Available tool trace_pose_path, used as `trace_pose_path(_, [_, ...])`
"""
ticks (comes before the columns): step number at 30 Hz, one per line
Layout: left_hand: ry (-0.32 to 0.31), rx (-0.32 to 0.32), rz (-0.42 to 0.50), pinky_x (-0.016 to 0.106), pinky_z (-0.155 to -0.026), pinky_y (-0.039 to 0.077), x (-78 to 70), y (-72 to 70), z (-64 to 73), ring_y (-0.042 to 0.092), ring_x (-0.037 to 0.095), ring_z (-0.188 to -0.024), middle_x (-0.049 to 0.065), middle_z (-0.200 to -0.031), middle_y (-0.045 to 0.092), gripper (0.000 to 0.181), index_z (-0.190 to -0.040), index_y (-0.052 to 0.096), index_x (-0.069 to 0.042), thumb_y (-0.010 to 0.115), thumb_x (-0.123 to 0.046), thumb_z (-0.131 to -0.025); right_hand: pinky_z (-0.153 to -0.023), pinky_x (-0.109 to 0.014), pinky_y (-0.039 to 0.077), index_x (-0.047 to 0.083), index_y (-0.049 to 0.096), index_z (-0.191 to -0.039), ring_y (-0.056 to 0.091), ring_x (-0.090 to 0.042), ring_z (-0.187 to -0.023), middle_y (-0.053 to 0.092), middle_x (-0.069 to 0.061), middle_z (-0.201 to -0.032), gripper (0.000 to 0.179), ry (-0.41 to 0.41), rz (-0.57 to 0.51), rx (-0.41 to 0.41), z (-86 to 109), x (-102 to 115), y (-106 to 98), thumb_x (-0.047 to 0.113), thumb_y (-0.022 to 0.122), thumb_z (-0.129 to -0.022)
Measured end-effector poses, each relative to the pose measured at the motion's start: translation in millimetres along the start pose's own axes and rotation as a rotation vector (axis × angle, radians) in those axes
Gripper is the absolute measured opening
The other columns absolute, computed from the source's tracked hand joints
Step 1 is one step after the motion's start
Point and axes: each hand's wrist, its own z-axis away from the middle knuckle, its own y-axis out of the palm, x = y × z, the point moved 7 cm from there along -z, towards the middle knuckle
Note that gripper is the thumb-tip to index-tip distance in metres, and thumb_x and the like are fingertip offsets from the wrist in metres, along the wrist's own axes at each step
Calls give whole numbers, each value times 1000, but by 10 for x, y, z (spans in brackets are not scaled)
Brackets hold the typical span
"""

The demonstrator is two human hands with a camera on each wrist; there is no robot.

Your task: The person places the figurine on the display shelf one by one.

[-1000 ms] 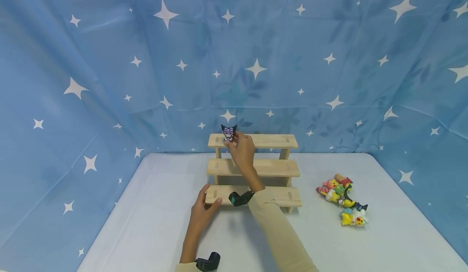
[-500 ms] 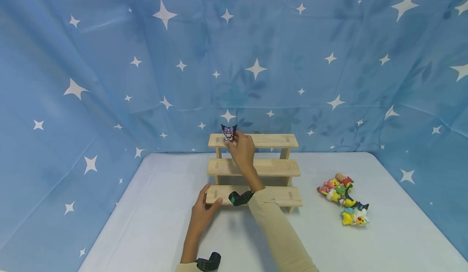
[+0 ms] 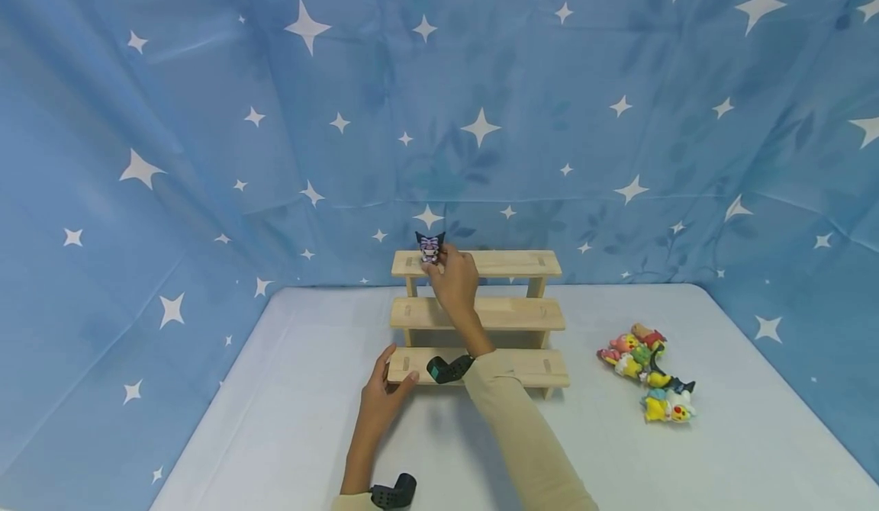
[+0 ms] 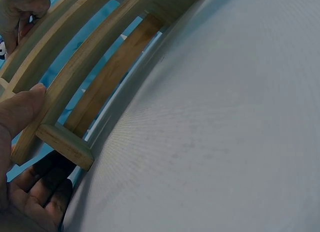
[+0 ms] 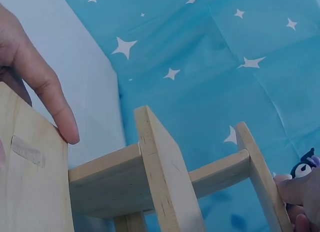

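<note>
A three-tier wooden display stand (image 3: pixel 518 315) stands on the white table. My right hand (image 3: pixel 458 286) pinches a small figurine (image 3: pixel 429 247) with black pointed ears and a purple-striped head, upright at the left end of the top tier. Part of the figurine (image 5: pixel 306 165) shows beside the fingers in the right wrist view; its base is partly covered. With thumb and fingers spread around it, my left hand (image 3: pixel 380 399) holds the left end of the lowest tier. In the left wrist view, its thumb (image 4: pixel 25 108) lies on the front board and the other fingers are below the end.
A pile of several colourful figurines (image 3: pixel 635 358) lies on the table (image 3: pixel 288 389) to the right of the stand. Two more touching figurines (image 3: pixel 668 406) lie in front of it. Blue curtain (image 3: pixel 522 76) with white stars hangs behind and at the sides.
</note>
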Motion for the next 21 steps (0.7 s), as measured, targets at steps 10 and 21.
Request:
trace_pose_path(10, [-2,2,-4,51,-112,38,12,18,-7,47,36,-136,19,-147,47,77,-152,33,-17,70,-40,-89,-86,-51,52,-1,65,-123,61,-35,-103,73,-17,-104,46,38,39,-11,-4,-19,9,22,77,-85])
trace_pose_path(21, [4,2,-8,50,-112,39,10,7,-13,49,34,-135,18,-147,48,76,-152,32,-17,70,-39,-89,-90,-49,51,-3,63,-125,59,-35,-106,72,-17,-110,48,46,52,-13,7,16,12,22,76,-86])
